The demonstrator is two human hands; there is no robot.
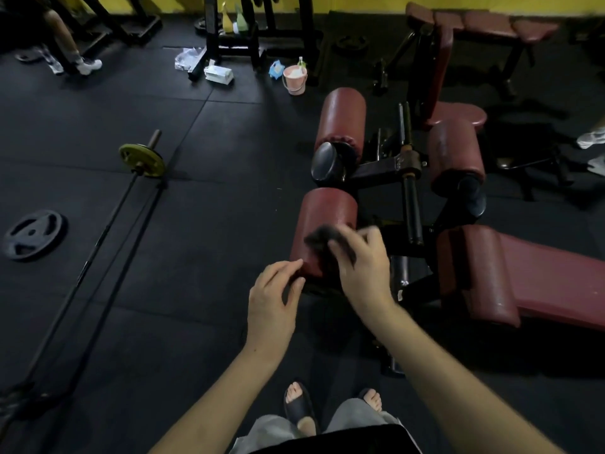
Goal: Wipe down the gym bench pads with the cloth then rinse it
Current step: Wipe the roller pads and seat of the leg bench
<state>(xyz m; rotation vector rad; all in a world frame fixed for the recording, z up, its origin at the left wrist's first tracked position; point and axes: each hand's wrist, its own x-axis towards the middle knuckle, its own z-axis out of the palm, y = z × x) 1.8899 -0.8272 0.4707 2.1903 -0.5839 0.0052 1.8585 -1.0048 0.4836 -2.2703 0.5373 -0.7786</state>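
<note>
A dark cloth (pixel 319 239) lies on the near left roller pad (pixel 327 214), a dark red cylinder of the gym bench. My right hand (pixel 363 267) grips the cloth against this pad and looks blurred. My left hand (pixel 273 298) touches the pad's near end with its fingertips, fingers loosely bent. Other red pads stand beyond: the far left roller (pixel 342 116), the far right roller (pixel 455 152), and the long bench pad (pixel 523 276) at the right. A pink bucket (pixel 295 78) stands on the floor at the back.
A barbell (pixel 98 244) with a yellow plate (pixel 141 160) lies on the black floor at left, beside a loose black plate (pixel 32 234). Racks, boxes and another red bench (pixel 484 24) stand at the back. A person's legs (pixel 70 44) show at the top left.
</note>
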